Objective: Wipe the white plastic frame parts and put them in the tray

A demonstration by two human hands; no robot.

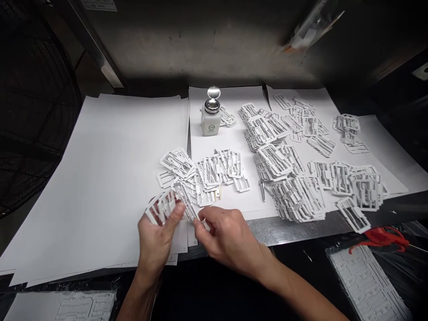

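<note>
My left hand (160,236) is closed on a small fanned stack of white cut-out frames (162,207), its thumb across their front. Between the thumb and forefinger of my right hand (227,232) is the lower end of a single narrow frame (185,200), tilted beside the stack. Just beyond both hands, a loose heap of similar white frames (212,169) lies on the paper sheets. A small yellowish piece (218,192) shows under the heap's near edge. My right hand's other fingers are curled in.
A white bottle (211,122) with its metal lid raised stands behind the heap. Taller frame piles (297,198) cover the right side, beside a small metal tool (262,191). Red-handled scissors (384,237) and a wrapped sheet pack (368,281) lie at lower right. White paper (100,178) spreads left.
</note>
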